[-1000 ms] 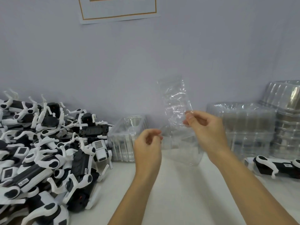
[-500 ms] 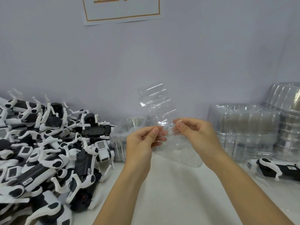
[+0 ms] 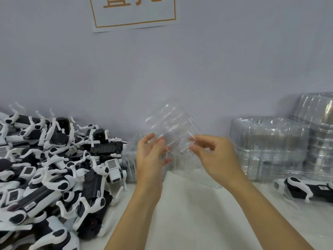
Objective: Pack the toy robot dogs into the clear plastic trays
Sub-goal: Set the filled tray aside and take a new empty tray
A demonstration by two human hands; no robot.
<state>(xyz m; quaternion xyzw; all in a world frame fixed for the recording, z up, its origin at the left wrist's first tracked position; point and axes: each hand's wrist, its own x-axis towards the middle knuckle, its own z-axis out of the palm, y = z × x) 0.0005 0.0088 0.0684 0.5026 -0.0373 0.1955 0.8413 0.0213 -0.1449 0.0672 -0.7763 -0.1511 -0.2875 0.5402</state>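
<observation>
clear tray (image 3: 173,130) has tipped from upright to a slant, now held in the air between both hands at centre. left hand (image 3: 150,156) and right hand (image 3: 212,156) pinch its edges, fingers curled. likely opening it; toy robot dogs (image 3: 54,174) still piled at left, unpacked.

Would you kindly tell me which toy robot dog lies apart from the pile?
The lone toy dog at the far right, below the stacked clear trays; all the others are heaped in the pile on the left.
</observation>
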